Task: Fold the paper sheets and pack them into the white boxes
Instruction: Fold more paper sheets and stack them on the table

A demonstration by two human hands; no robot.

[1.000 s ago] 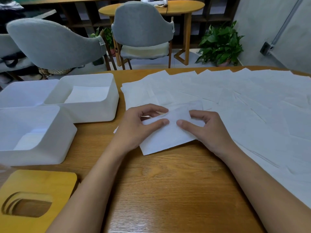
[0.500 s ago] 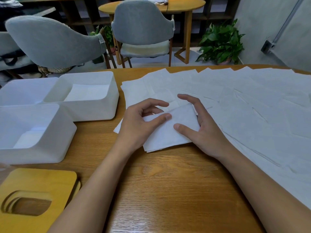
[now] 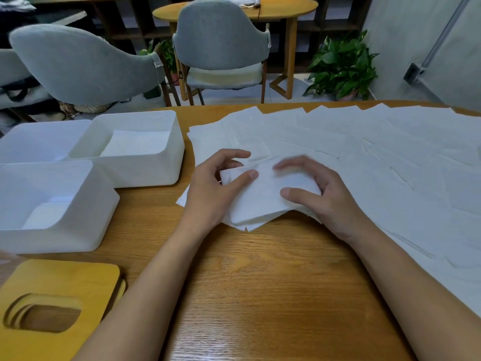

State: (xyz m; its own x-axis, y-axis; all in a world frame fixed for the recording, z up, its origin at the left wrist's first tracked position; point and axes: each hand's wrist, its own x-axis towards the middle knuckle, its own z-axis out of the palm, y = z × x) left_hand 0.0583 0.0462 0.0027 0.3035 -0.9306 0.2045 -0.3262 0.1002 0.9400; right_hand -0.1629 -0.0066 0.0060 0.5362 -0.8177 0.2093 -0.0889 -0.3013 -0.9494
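Folds stack the white paper sheet point(image 3: 263, 201) unevenly.

Office or café-style lounge, wooden tables point(image 3: 260, 295), grey upholstered chairs point(image 3: 221, 40), potted plant point(image 3: 341, 63), dark shelving point(image 3: 325, 11)

We are holding both bare forearms out ahead of us, side by side, with the wrists low. Our left hand point(image 3: 216, 188) is pinching the folded sheet point(image 3: 260, 204), with the thumb lying flat on top and the fingers curling over the far edge. Our right hand point(image 3: 325, 196) is resting on the same sheet just beside it, thumb pressing down, palm arching, its fingers point(image 3: 294, 162) blurred and lightly bent.
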